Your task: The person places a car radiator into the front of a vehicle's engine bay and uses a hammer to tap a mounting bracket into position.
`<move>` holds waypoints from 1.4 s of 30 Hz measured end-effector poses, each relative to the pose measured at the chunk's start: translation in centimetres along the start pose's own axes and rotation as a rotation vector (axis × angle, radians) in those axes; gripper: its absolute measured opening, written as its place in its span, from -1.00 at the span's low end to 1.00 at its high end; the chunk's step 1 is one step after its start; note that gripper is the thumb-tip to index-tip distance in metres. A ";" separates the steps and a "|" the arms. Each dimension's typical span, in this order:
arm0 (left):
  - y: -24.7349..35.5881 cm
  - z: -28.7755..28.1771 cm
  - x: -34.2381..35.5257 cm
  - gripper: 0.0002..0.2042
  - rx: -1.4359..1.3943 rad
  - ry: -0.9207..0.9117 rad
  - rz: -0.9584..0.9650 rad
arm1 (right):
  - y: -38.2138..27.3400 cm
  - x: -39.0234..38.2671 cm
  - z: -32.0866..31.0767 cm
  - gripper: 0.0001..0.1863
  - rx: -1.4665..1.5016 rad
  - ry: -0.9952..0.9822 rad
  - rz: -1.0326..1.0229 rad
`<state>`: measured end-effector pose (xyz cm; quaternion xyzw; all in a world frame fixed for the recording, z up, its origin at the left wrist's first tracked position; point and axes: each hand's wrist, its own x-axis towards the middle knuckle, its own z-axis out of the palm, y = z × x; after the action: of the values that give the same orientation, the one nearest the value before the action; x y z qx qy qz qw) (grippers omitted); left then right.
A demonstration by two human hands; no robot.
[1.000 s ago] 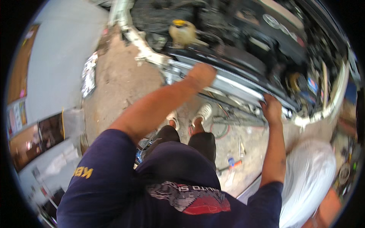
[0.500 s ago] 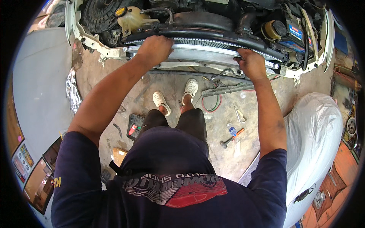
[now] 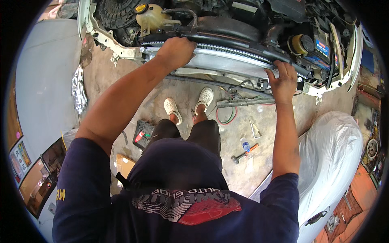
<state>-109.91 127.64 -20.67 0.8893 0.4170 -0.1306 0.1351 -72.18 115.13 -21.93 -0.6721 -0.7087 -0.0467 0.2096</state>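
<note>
In the open front of a car, a radiator [image 3: 237, 53] with a black top and a finned core lies behind a flat silver condenser [image 3: 225, 65]. My left hand [image 3: 177, 53] is closed over the upper edge of these panels, left of centre, its fingertips hidden behind. Near the right end, my right hand [image 3: 285, 81] rests against the same edge, fingers stretched over it and thumb spread apart on the near side. Between the hands, the silver face and the row of fins are visible.
Behind the radiator are a coolant reservoir [image 3: 150, 19] and a battery [image 3: 318, 54]. A black bar [image 3: 243, 102] and looped hoses lie on the floor beyond my shoes. A hammer [image 3: 244, 154], a bottle [image 3: 245, 145] and a toolbox [image 3: 142, 135] lie nearer. A silver-covered shape [image 3: 332, 150] stands at right.
The car front has shifted slightly right in view. My left hand stays on the panel edge; my right hand has moved outward and loosened, its thumb now spread away from the fingers.
</note>
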 end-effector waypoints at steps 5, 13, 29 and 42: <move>0.5 -0.4 0.0 -0.75 -0.022 -0.006 -0.027 | 2.8 -5.2 -1.0 -0.68 0.085 0.228 0.315; 2.5 -1.6 2.0 -0.72 0.168 -0.227 -0.060 | 7.8 -23.8 9.7 -0.75 0.868 0.070 1.276; 5.2 -0.8 2.7 -0.68 0.131 0.048 0.068 | 9.2 -21.8 24.9 -0.36 1.343 0.357 1.771; 5.6 -0.7 3.1 -0.66 0.098 0.019 0.009 | 8.3 -20.6 23.4 -0.57 1.299 0.586 1.839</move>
<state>-103.61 126.61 -20.32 0.8978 0.4074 -0.1420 0.0880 -69.45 104.87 -52.38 -0.6623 0.2315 0.3416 0.6254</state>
